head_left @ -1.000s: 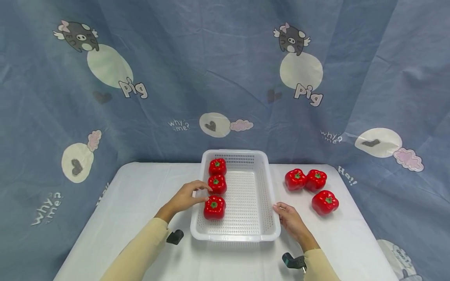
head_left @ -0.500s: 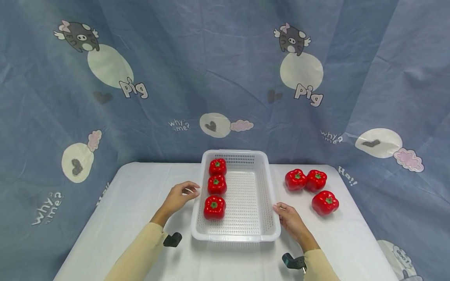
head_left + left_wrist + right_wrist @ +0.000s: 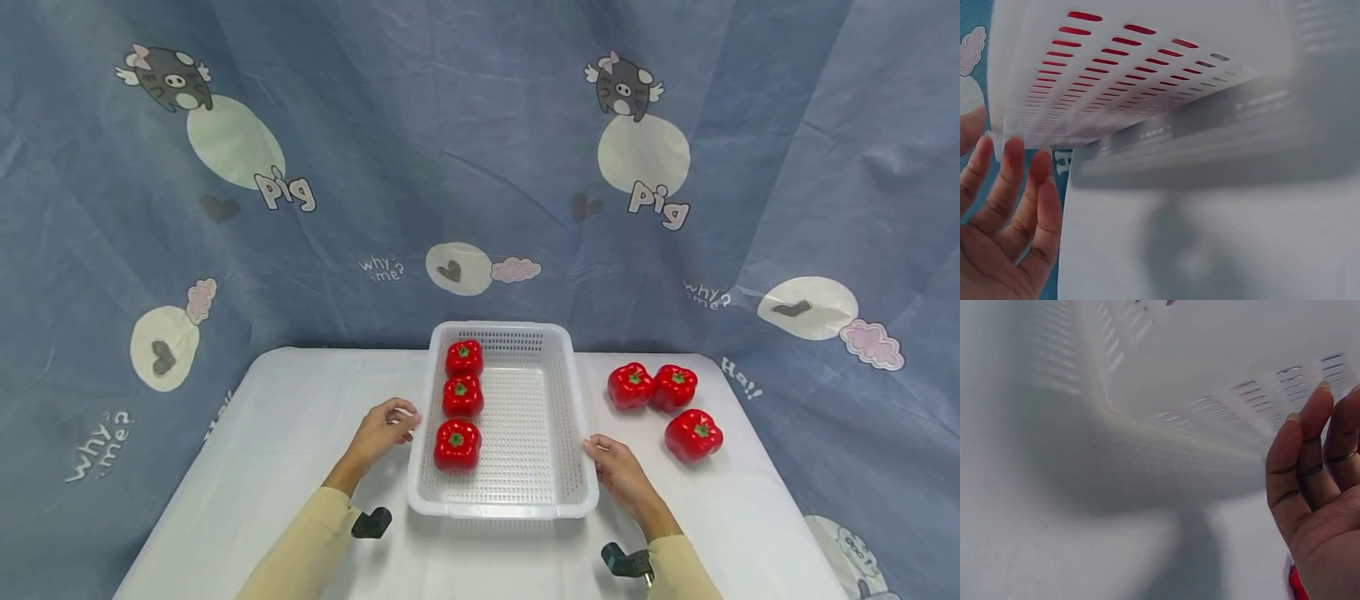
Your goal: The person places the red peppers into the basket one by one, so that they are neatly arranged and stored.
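A white perforated plastic basket (image 3: 517, 433) stands in the middle of the table in the head view. Down its left side runs a row of red bell peppers: a far one (image 3: 464, 358), a middle one (image 3: 462, 397) and a near one (image 3: 457, 446). My left hand (image 3: 381, 433) is at the left rim, fingers loosely bent; the left wrist view has its fingertips (image 3: 1012, 145) by the basket's outer wall. Whether they touch it I cannot tell. My right hand (image 3: 621, 469) pinches the right rim, its fingers (image 3: 1316, 419) against the outer side.
Three more red bell peppers lie on the white table (image 3: 300, 433) right of the basket: two touching at the back (image 3: 630, 387) (image 3: 674, 388) and one nearer (image 3: 693, 436). A blue printed curtain (image 3: 480, 167) hangs behind the table.
My left hand has drawn back from the peppers inside the basket, out over the left rim, and now is beside it. The right hand and the peppers have stayed put.
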Available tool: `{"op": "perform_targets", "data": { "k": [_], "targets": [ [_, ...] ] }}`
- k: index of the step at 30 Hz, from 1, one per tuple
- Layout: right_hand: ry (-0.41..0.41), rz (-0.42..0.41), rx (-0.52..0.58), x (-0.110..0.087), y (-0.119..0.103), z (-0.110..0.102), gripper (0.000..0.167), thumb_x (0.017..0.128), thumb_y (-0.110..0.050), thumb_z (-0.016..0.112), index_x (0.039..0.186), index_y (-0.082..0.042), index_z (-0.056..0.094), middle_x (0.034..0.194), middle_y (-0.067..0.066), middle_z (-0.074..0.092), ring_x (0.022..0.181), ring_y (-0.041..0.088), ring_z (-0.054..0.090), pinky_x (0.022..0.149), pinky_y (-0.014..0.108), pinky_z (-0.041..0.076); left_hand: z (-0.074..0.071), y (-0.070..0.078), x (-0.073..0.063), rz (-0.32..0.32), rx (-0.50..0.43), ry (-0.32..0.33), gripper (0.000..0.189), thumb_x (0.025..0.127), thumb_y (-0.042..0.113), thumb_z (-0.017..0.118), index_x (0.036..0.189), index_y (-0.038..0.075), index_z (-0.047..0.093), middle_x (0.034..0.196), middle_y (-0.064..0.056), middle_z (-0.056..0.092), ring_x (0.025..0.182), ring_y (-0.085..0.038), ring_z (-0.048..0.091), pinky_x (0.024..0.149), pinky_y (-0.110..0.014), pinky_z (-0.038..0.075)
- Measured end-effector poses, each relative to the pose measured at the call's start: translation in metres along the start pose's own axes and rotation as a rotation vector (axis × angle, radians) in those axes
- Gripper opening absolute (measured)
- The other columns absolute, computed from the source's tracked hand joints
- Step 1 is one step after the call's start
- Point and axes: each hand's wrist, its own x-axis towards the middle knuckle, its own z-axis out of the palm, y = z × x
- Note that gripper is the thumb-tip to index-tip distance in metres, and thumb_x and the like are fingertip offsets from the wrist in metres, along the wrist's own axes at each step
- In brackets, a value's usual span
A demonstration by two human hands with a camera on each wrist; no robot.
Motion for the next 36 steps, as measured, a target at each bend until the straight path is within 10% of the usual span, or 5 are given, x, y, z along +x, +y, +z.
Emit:
{"op": "perform_targets", "data": {
  "k": [36],
  "targets": [
    [0.015, 0.028, 0.017, 0.002, 0.001, 0.001, 0.022, 0.098, -0.024, 0.057, 0.103, -0.003, 0.058, 0.101, 0.005, 0.067, 0.090, 0.015, 0.063, 0.081, 0.026, 0.053, 0.012, -0.001, -0.001, -0.124, -0.003, -0.150, 0.034, 0.101, 0.028, 0.046, 0.110, 0.000, 0.062, 0.099, -0.009, 0.067, 0.082, -0.018, 0.060, 0.073, -0.033, 0.055]
  ]
}}
